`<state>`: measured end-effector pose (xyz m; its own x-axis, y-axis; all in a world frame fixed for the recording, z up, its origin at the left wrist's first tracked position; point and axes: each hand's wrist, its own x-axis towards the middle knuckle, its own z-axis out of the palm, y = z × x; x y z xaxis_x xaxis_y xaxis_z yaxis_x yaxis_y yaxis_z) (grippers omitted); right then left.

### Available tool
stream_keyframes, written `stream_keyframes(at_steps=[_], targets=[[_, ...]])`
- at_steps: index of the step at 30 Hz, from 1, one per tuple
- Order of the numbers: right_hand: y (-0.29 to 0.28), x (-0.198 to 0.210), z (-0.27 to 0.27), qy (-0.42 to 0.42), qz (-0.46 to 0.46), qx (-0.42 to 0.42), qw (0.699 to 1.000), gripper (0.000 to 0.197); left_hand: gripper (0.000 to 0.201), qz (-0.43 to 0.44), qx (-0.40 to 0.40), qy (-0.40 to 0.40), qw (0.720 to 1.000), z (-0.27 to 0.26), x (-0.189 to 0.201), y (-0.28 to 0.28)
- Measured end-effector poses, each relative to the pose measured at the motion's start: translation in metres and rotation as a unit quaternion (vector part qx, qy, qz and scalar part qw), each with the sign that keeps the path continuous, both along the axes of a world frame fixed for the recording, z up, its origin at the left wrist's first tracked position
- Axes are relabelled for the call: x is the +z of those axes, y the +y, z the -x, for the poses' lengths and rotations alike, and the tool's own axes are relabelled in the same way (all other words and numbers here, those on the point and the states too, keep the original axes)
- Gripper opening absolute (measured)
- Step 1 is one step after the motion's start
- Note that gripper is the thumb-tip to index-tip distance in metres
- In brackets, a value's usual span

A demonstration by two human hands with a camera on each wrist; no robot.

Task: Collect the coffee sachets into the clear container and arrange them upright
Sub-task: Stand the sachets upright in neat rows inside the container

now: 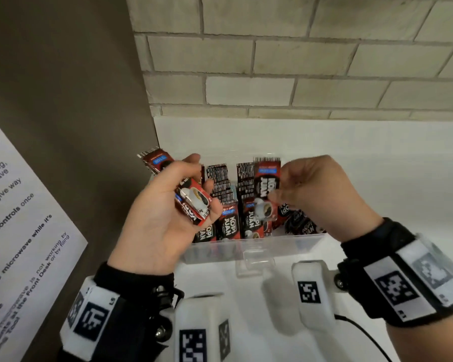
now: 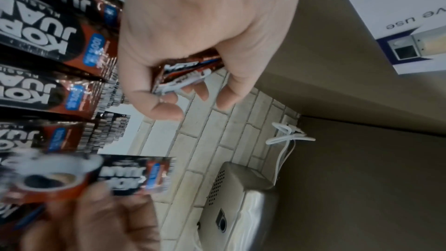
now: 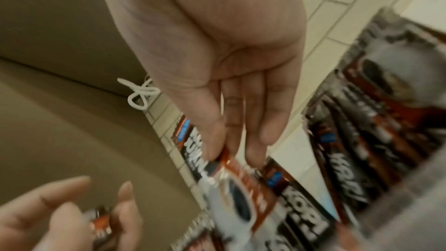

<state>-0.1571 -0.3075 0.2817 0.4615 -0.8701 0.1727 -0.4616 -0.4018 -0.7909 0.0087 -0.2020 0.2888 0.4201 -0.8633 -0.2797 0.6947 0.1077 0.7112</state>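
Your left hand (image 1: 165, 205) hangs above the left end of the clear container (image 1: 246, 246), palm turned up, with fingers curled around a small bundle of sachets (image 1: 191, 202); one of them sticks out past your fingers toward the brown side panel (image 1: 63, 100). To the right, the container stands on the white worktop (image 1: 377, 165), near its back left corner, close to the brick wall (image 1: 298, 61). Inside it the standing sachets (image 1: 228, 220) are packed upright in rows. Further right, your right hand (image 1: 322, 189) pinches one more sachet (image 1: 266, 189) between thumb and fingers, upright, above the right half of the container.
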Motion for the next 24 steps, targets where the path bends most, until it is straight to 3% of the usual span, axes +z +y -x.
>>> stream_keyframes(at_steps=[6,16,24], targets=[[0.002,-0.034,-0.007,0.15,-0.015,0.077,0.986,0.015,0.017,-0.001,0.018,0.025,1.0,-0.011,0.002,0.004],[-0.004,-0.046,-0.018,0.184,0.036,-0.009,0.982,0.013,0.011,0.0,0.035,0.018,0.999,-0.009,0.001,0.002],[-0.004,-0.048,-0.016,0.193,0.032,-0.022,0.98,0.014,0.01,-0.011,0.01,0.0,1.0,-0.007,0.0,0.001]])
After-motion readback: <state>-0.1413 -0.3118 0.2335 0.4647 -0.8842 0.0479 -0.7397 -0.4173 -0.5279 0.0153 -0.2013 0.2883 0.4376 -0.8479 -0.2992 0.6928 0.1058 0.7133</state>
